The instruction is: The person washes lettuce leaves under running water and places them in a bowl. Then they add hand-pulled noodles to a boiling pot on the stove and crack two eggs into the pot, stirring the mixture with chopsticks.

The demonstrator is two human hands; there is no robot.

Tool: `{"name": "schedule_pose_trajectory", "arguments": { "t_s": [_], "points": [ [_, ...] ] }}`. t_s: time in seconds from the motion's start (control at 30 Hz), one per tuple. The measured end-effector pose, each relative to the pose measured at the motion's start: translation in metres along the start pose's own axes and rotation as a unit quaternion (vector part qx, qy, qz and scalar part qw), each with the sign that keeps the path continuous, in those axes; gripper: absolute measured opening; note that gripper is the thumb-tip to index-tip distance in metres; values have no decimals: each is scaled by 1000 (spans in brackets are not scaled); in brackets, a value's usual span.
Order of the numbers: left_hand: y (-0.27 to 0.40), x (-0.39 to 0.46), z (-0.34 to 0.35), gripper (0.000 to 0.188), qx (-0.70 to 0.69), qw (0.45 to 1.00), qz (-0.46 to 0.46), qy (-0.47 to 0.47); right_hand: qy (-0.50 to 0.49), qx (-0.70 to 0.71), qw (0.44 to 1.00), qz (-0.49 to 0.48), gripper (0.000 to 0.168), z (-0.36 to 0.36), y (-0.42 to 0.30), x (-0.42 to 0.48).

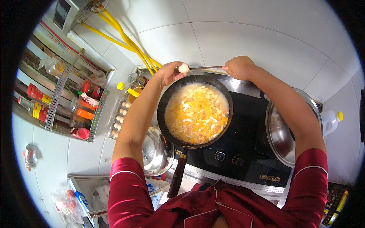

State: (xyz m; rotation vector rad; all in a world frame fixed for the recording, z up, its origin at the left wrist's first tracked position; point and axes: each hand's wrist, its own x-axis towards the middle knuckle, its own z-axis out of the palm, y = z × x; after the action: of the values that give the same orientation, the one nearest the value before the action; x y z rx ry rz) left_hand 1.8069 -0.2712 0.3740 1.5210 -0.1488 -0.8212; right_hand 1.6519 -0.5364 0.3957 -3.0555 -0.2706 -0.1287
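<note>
My left hand [168, 73] holds a pale egg [184, 68] between thumb and fingers, just above the far rim of a dark frying pan [161, 116]. Closed in a fist, my right hand [240, 67] grips a thin metal utensil [206, 67]; its far end meets the egg and is hidden there. A clear strand hangs from the egg towards the pan. Cloudy broth with yellow and white egg pieces [196, 114] fills much of the pan. The pan's brown handle [178, 176] points towards my body.
Beneath the pan is a black glass gas stove [248, 119]. A large steel pan [281, 136] stands right, a shiny lid [154, 154] left. Beyond my left forearm are a tray of eggs [117, 125] and an oil bottle [132, 95]. Yellow hoses [128, 40] run down the wall behind.
</note>
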Motion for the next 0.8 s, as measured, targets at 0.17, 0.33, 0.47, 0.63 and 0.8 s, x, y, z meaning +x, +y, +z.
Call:
{"name": "schedule_pose_trajectory", "arguments": {
  "t_s": [0.17, 0.33, 0.47, 0.63, 0.8],
  "points": [
    [-3, -6, -9, 28, 38, 999, -8, 3, 8, -12, 999, -30, 43, 8, -4, 4],
    [-2, -18, -4, 24, -8, 1000, 16, 11, 12, -25, 999, -30, 42, 1, -8, 9],
    [-4, -21, -4, 25, 45, 998, 6, 32, 15, -44, 998, -47, 41, 8, -3, 9],
    [-7, -21, -12, 26, 30, 998, 24, 40, 21, -52, 995, -80, 41, 8, -7, 17],
    [-11, -30, -19, 24, 54, 996, 33, 65, 9, -36, 997, -70, 40, 8, -14, 19]
  ]
}}
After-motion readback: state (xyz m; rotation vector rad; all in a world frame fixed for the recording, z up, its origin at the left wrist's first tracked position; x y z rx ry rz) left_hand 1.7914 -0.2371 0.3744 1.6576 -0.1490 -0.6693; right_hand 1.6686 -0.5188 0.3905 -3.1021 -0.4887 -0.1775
